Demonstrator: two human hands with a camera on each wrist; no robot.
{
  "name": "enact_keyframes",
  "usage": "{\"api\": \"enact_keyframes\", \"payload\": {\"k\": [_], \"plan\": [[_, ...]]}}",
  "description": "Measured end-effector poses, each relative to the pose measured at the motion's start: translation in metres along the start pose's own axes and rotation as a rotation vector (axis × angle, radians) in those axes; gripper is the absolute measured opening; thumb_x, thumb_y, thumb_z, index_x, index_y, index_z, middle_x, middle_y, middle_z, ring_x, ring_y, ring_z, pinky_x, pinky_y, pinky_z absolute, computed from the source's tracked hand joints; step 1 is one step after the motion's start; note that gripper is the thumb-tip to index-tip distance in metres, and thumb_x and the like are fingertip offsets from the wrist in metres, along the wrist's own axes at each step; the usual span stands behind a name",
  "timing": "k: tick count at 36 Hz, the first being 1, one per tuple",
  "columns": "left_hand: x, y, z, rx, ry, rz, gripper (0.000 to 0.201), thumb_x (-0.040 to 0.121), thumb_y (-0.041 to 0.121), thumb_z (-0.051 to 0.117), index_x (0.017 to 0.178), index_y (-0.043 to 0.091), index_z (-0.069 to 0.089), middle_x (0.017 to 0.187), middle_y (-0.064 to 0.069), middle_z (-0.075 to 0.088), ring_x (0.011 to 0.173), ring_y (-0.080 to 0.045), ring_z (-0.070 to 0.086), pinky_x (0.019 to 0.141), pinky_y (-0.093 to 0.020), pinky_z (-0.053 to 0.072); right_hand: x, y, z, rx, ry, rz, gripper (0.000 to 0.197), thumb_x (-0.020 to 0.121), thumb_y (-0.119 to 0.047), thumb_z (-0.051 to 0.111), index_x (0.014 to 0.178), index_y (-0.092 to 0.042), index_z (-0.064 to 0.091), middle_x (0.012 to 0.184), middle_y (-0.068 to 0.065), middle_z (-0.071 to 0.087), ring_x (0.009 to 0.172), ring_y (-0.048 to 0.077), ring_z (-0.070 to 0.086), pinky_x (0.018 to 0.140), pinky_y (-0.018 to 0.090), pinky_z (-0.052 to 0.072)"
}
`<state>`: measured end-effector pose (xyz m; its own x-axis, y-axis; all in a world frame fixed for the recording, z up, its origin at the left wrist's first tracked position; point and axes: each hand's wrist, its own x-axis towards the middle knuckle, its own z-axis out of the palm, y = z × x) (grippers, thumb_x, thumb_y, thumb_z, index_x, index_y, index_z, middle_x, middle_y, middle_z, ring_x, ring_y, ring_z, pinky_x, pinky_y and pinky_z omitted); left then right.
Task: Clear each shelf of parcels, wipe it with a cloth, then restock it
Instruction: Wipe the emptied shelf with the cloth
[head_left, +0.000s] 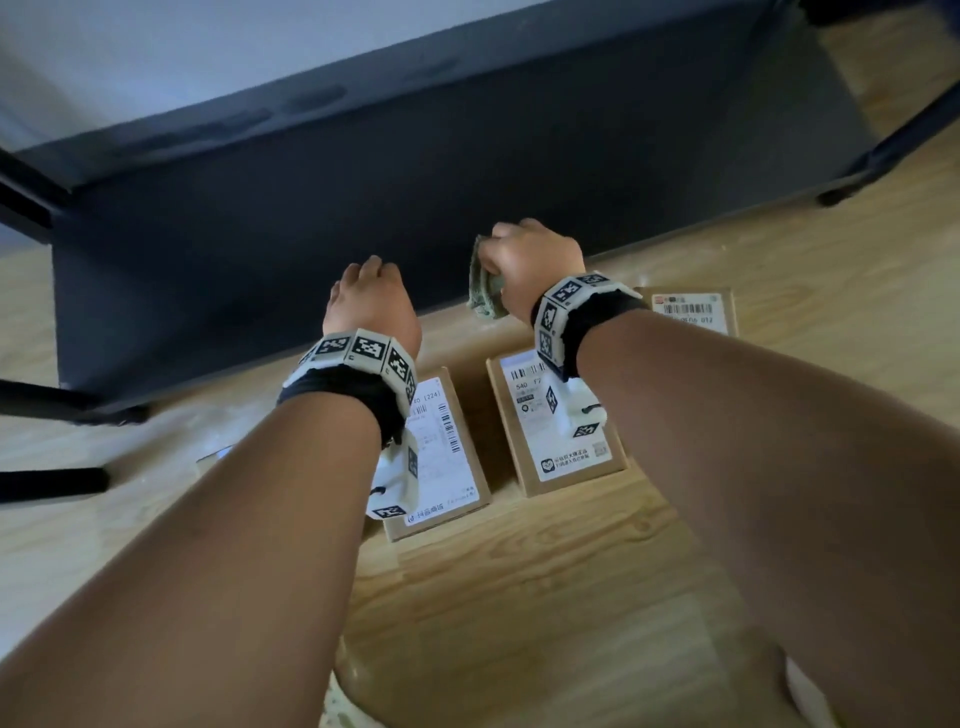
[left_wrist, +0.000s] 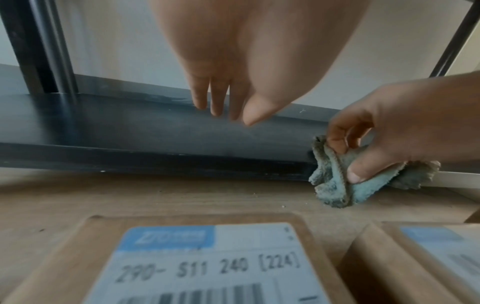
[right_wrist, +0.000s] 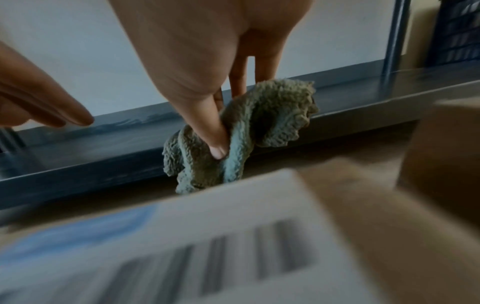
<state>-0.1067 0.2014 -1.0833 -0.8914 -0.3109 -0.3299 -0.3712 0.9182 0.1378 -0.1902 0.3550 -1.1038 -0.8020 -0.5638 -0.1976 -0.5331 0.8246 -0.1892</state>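
Note:
A dark low shelf (head_left: 363, 197) lies bare just above the wooden floor. My right hand (head_left: 530, 265) pinches a crumpled grey-green cloth (head_left: 485, 296) at the shelf's front edge; in the right wrist view the thumb presses into the cloth (right_wrist: 241, 131). My left hand (head_left: 371, 306) hovers empty beside it, fingers straight and pointing down (left_wrist: 218, 96) over the shelf (left_wrist: 130, 123). Three brown parcels with white labels lie on the floor behind the hands: one (head_left: 447, 452) under my left wrist, one (head_left: 556, 426) under my right wrist, and one (head_left: 691, 309) further right.
Black shelf legs (head_left: 893, 150) stand at the right and black bars (head_left: 52, 480) at the left. A pale wall (head_left: 156, 62) runs behind the shelf. Open wooden floor (head_left: 519, 597) lies between my forearms.

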Motion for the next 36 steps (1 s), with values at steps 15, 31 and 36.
{"api": "enact_keyframes", "payload": {"k": [15, 31, 36], "plan": [[0.01, 0.069, 0.009, 0.003, -0.042, 0.052, 0.057, 0.09, 0.003, 0.044, 0.146, 0.009, 0.03, 0.156, -0.005, 0.02, 0.145, -0.024, 0.015, 0.118, -0.039, 0.018, -0.003, 0.089, -0.015, -0.06, 0.012, 0.123, 0.02, 0.076, -0.002, 0.055, 0.08, -0.021, 0.052, 0.091, -0.003, 0.047, 0.096, 0.023, 0.048, 0.06, 0.033, 0.038], [0.014, 0.164, 0.026, -0.012, -0.043, 0.012, 0.056, 0.089, 0.002, 0.041, 0.144, 0.009, 0.033, 0.156, -0.006, 0.022, 0.144, -0.025, 0.017, 0.117, -0.039, 0.021, -0.022, 0.184, -0.027, -0.015, 0.013, 0.217, 0.027, 0.073, -0.004, 0.058, 0.082, -0.026, 0.045, 0.092, -0.004, 0.042, 0.105, 0.024, 0.046, 0.072, 0.042, 0.053], [0.022, 0.192, 0.029, -0.008, -0.04, 0.009, 0.055, 0.09, 0.002, 0.041, 0.144, 0.008, 0.033, 0.155, -0.006, 0.023, 0.144, -0.025, 0.018, 0.117, -0.039, 0.02, -0.022, 0.197, -0.026, 0.007, 0.031, 0.193, 0.023, 0.074, -0.005, 0.057, 0.085, -0.024, 0.051, 0.092, -0.005, 0.042, 0.105, 0.023, 0.045, 0.068, 0.038, 0.049]]}}
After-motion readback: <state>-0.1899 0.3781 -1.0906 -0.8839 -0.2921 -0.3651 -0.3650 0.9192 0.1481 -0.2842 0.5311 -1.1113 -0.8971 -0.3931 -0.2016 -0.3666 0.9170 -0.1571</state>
